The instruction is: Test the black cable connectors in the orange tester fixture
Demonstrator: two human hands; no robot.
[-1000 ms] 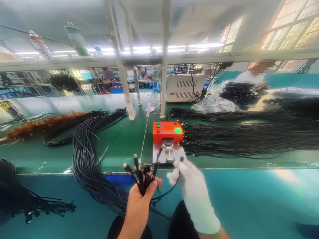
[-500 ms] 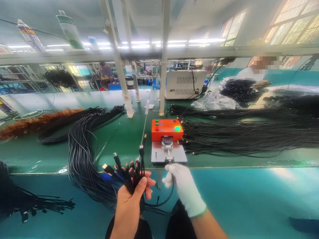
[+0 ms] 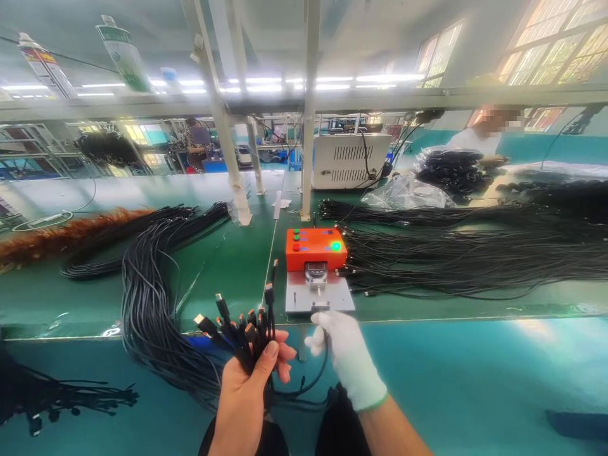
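Note:
My bare left hand (image 3: 256, 373) is closed round a bundle of black cables (image 3: 247, 339), their plugs pointing up and several showing orange tips. In a white glove, my right hand (image 3: 342, 351) pinches the end of one black cable (image 3: 324, 364) at the front of a metal test fixture (image 3: 304, 297). The plug itself is hidden by my fingers, so I cannot tell how deep it sits. Behind the plate stands an orange tester box (image 3: 316, 250) with a lit green light, green and red buttons and a small dark gauge (image 3: 316, 272).
A thick hank of black cables (image 3: 147, 297) drapes over the bench edge at left. Many cables (image 3: 456, 259) lie along the right side. A metal post (image 3: 310, 158) and a grey cabinet (image 3: 349, 161) stand behind the tester. A co-worker (image 3: 479, 139) sits at far right.
The view has shifted slightly, so the bench and tester appear a little further left. Both hands keep the same grip, and the green light stays lit.

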